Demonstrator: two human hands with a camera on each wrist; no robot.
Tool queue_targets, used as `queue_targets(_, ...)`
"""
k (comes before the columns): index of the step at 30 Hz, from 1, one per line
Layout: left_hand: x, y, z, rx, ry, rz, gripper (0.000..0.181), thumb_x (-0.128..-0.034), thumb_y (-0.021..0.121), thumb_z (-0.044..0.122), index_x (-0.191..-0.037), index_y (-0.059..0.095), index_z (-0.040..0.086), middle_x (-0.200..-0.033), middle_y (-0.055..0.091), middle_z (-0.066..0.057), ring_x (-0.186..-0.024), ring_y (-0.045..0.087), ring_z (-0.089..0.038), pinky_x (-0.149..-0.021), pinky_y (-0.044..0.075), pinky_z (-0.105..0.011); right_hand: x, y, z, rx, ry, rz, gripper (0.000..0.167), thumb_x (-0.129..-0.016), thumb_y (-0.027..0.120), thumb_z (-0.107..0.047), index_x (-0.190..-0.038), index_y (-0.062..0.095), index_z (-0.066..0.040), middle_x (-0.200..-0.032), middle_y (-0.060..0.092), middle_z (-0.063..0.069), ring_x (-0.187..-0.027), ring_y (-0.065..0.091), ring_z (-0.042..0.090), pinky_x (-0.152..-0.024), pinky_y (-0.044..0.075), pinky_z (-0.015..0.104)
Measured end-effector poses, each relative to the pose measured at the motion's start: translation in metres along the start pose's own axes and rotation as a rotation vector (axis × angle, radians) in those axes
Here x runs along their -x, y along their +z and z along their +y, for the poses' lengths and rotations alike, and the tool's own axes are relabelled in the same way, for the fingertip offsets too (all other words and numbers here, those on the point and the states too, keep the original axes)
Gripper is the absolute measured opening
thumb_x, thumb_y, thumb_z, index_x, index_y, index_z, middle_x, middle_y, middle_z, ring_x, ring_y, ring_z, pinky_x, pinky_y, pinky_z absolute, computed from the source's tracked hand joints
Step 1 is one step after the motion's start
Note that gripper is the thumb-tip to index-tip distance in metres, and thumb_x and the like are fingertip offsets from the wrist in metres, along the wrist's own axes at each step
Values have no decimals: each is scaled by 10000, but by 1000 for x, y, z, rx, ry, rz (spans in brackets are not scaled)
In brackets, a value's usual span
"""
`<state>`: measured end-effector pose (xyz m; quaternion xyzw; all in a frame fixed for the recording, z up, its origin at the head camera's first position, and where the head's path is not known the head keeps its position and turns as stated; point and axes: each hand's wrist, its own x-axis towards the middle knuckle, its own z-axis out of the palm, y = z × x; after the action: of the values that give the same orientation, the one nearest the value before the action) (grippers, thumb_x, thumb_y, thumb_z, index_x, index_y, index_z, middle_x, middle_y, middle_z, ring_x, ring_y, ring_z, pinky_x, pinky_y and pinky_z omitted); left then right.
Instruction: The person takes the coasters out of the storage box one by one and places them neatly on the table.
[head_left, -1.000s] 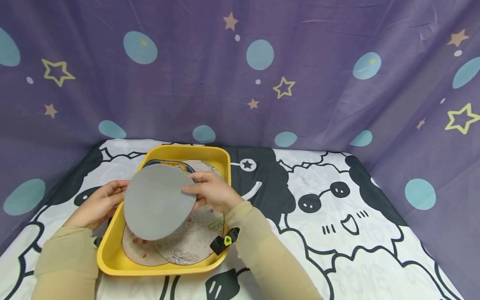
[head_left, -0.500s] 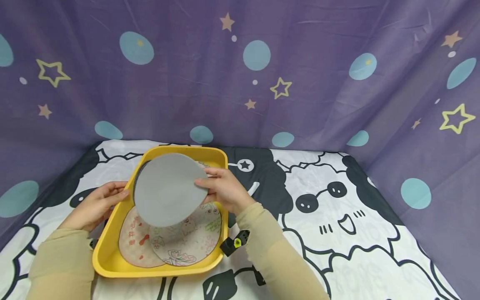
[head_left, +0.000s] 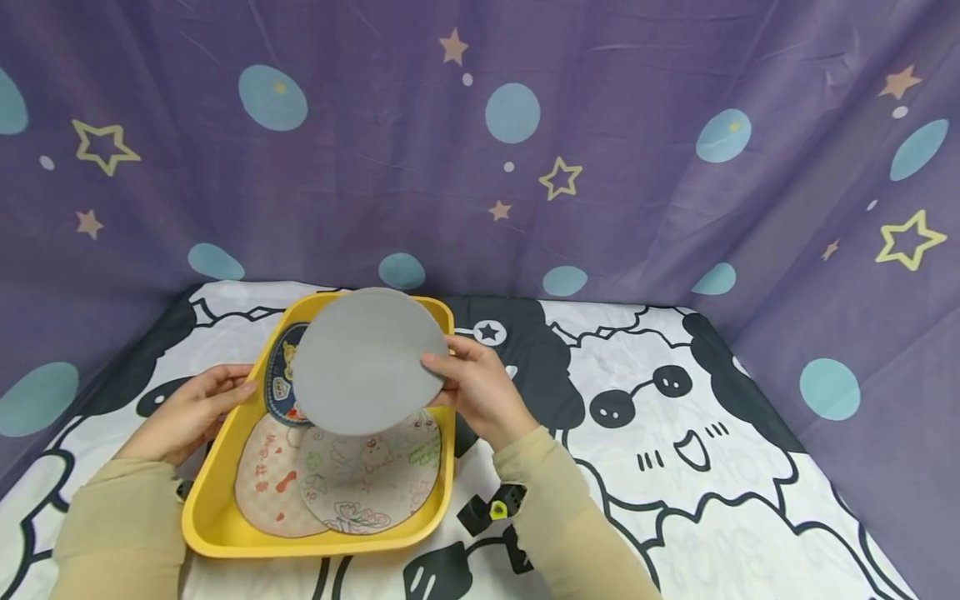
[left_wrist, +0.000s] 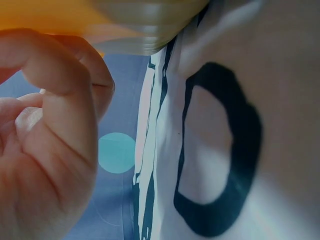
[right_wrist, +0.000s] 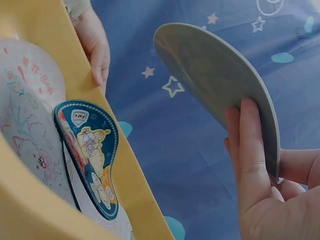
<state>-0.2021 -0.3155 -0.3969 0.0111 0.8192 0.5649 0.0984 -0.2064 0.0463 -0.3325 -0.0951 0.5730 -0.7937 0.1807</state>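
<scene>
My right hand (head_left: 483, 387) pinches the right edge of a round, thin grey disc (head_left: 367, 358), thumb on one face and fingers on the other. The disc is tilted above the yellow tray (head_left: 300, 551); its smooth grey side shows in the head view. My left hand (head_left: 191, 412) grips the tray's left rim, seen close under the yellow wall in the left wrist view. Inside the tray lie a dark blue pad (head_left: 281, 387) with cartoon bears, a pinkish round pad (head_left: 268, 479) with red writing, and a pale round pad (head_left: 375, 492) with coloured drawings, overlapping the pinkish one.
The tray stands on a white cloth (head_left: 720, 533) printed with black-outlined cartoon sheep. Behind and at both sides hangs a purple curtain (head_left: 600, 167) with stars and blue ovals. A black wrist device (head_left: 480, 510) hangs beside the tray's right wall.
My right hand has carried the grey disc rightward and slightly away, uncovering the blue pad. My left hand has come off the disc's side and stays at the tray's left rim.
</scene>
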Motion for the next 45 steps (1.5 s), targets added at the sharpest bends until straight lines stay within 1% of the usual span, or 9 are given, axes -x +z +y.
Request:
queue_targets(4,1,-1,-1,5,6,-1,659,-1057,466,322,-1465,202,-124,-1093,560,64,-924,622,-11,-786,586,-283,7,-5,-1,-42,-25,12,362,-977,565,-34,-1334,562,29,-876,723,-14,-700,711,99,-632,577,260)
queue_targets(9,1,-1,-1,6,5,3,665,-1057,466,326,-1468,199,-124,-1098,559,70,-932,623,-11,-789,585,-286,15,-14,-4,-55,-56,32,347,-976,568,-36,-1317,569,27,-886,730,-17,-718,720,104,-638,584,265)
queue_targets(16,1,1,-1,16,5,3,665,-1057,465,325,-1466,199,-126,-1088,564,77,-931,625,-17,-788,585,-287,19,-29,-7,-107,-86,83,208,-971,553,2,-1162,628,-32,-871,738,-4,-712,725,116,-628,593,287)
queue_targets(18,1,1,-1,15,8,3,661,-1057,465,323,-1465,202,-126,-1086,566,80,-930,626,-19,-788,586,-287,19,-33,-8,-124,-94,99,197,-970,544,18,-1134,633,-48,-873,742,-3,-710,725,115,-627,593,289)
queue_targets(23,1,1,0,17,5,4,661,-1058,462,324,-1465,197,-125,-1096,565,61,-932,627,-22,-789,586,-290,21,-42,-10,-138,-113,121,218,-968,542,29,-1153,629,-48,-893,750,2,-725,730,114,-641,596,286)
queue_targets(29,-1,3,0,11,-18,8,686,-1053,468,356,-1473,194,-112,-1144,549,-24,-932,623,-31,-791,590,-300,25,-50,-10,-152,-110,137,200,-983,525,25,-1119,630,-76,-868,752,-7,-723,732,110,-630,590,272)
queue_targets(37,0,3,-1,27,6,6,656,-1058,464,324,-1461,201,-121,-1090,562,64,-931,626,-26,-789,585,-283,25,-57,-10,-209,-123,136,204,-986,506,36,-1030,646,-107,-848,750,-4,-719,732,115,-614,588,277)
queue_targets(40,0,2,0,24,5,2,657,-1057,465,323,-1462,202,-123,-1092,564,61,-932,627,-27,-791,585,-281,24,-60,-9,-227,-128,152,222,-986,507,35,-1013,668,-115,-845,751,3,-721,733,118,-622,591,279)
queue_targets(45,0,2,1,10,-11,7,674,-1057,461,339,-1472,195,-120,-1124,553,20,-930,627,-24,-790,587,-286,21,-68,-8,-252,-142,178,225,-998,501,21,-1043,675,-114,-869,756,18,-748,740,128,-659,600,287)
